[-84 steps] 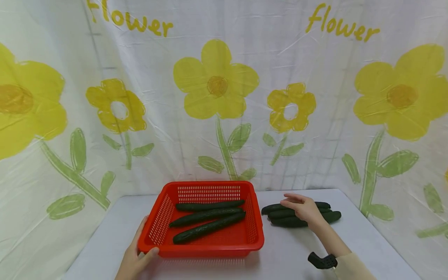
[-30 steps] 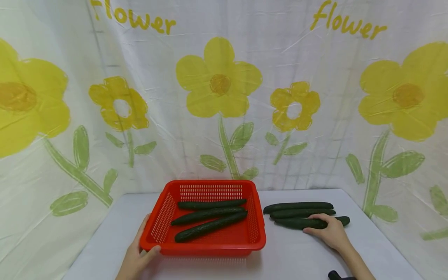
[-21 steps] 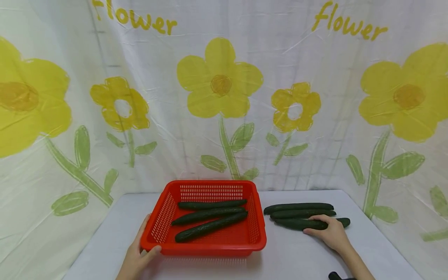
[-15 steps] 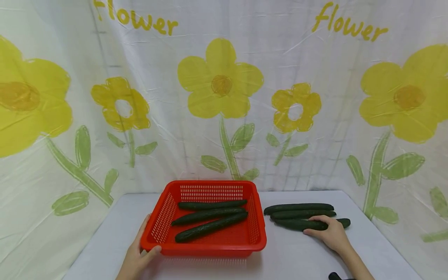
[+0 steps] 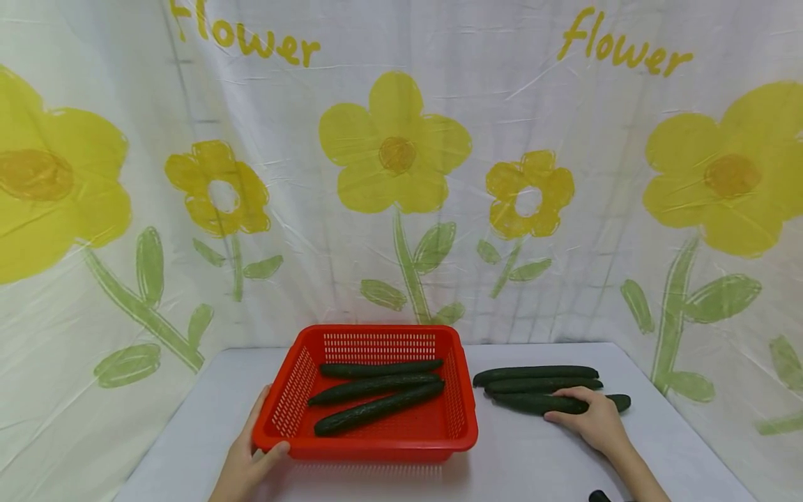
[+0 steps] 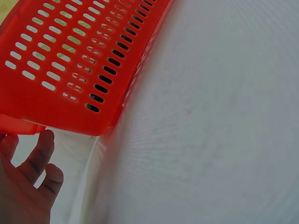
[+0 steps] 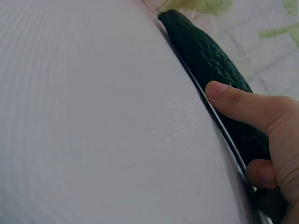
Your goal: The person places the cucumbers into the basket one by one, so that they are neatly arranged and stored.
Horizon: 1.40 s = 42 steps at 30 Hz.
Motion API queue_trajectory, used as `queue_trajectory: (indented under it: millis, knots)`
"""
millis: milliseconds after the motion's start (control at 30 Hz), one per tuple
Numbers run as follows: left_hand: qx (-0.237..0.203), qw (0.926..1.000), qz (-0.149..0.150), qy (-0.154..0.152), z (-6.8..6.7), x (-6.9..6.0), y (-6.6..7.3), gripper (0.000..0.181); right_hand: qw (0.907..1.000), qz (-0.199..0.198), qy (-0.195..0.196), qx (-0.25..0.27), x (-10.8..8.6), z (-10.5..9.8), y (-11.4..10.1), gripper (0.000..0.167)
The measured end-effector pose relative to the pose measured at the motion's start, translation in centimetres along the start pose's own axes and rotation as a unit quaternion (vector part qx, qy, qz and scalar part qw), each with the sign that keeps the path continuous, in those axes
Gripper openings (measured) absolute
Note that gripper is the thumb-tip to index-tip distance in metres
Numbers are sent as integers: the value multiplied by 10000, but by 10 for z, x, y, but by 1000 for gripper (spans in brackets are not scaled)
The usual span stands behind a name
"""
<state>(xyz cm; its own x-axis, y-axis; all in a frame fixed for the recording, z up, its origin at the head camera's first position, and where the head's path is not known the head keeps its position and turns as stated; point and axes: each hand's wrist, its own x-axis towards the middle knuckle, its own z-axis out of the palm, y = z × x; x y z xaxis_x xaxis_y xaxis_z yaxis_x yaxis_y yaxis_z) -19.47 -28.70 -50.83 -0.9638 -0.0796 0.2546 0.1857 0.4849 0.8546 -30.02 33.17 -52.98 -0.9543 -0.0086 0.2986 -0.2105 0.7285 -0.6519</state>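
Landmark: the basket (image 5: 370,444), red, with slotted walls, standing upright on the white table (image 5: 508,467).

The left hand (image 5: 241,460) is at the basket's near left corner. It grips the rim there, thumb over the near edge and fingers along the outside of the left wall. The left wrist view shows fingertips at the underside of the rim.

The right hand (image 5: 592,420) is to the right of the basket and pinches the near cucumber (image 5: 533,403) between thumb and fingers, from above, right of its middle. The right wrist view confirms thumb contact on the dark, bumpy skin. Whether this cucumber bears fully on the table cannot be told.

Beyond it, also right of the basket and apart from it, lie the middle cucumber (image 5: 539,385) and the far cucumber (image 5: 536,374), side by side and roughly parallel.

Three more lie inside the basket: the back cucumber (image 5: 383,369) along the far wall, the centre cucumber (image 5: 373,390), and the front cucumber (image 5: 376,410), which slants with its right end away from the near wall. The right ends of the last two are close together; contact cannot be told.

Behind the basket hangs a white curtain (image 5: 301,174) with yellow flowers and the word "flower".
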Motion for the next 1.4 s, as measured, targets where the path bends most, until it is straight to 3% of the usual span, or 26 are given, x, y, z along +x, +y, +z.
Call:
queue_trajectory:
  millis: [300, 600, 800, 933, 1400]
  knots:
    - [22, 10000, -42, -1, 1, 0, 0, 92, 9996, -193, 211, -72, 3, -3, -6, 49]
    - [-2, 9998, -216, -48, 1, 2, 0, 91, 9979, 428, 452, 201, 4, -23, -26, 61]
    - [-2, 9996, -285, -73, 1, 2, 0, 91, 9941, -41, 1073, -120, 9, -35, -39, 51]
    - [-21, 9997, -230, -57, 1, 1, 0, 91, 9919, -163, 1237, -253, 8, -42, -51, 51]
    - [-20, 10000, -40, 13, 1, 0, 0, 92, 9943, 18, 1065, 24, 7, -50, -73, 55]
